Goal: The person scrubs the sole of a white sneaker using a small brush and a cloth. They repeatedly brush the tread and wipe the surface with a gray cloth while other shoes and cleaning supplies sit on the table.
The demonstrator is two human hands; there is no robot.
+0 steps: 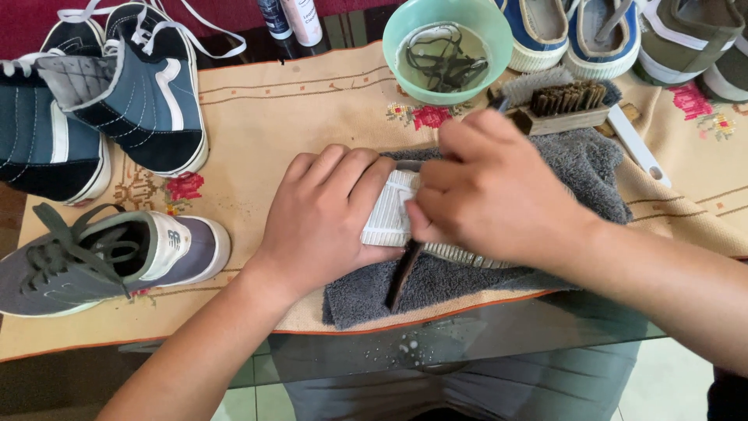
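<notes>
My left hand (pixel 323 214) presses down on a shoe with a white ribbed sole (pixel 387 218), which lies on a grey towel (pixel 584 168) at the middle of the table. My right hand (pixel 495 195) covers the shoe from the right and grips a dark-handled brush (pixel 403 274) whose end sticks out below the hand toward me. Most of the shoe is hidden under both hands.
A beige embroidered cloth (pixel 265 117) covers the glass table. A pair of blue high-tops (pixel 117 93) and a grey sneaker (pixel 93 257) sit at left. A green bowl (pixel 446 48) holding dark laces in liquid, a wooden brush (pixel 565 105), two bottles and more shoes stand behind.
</notes>
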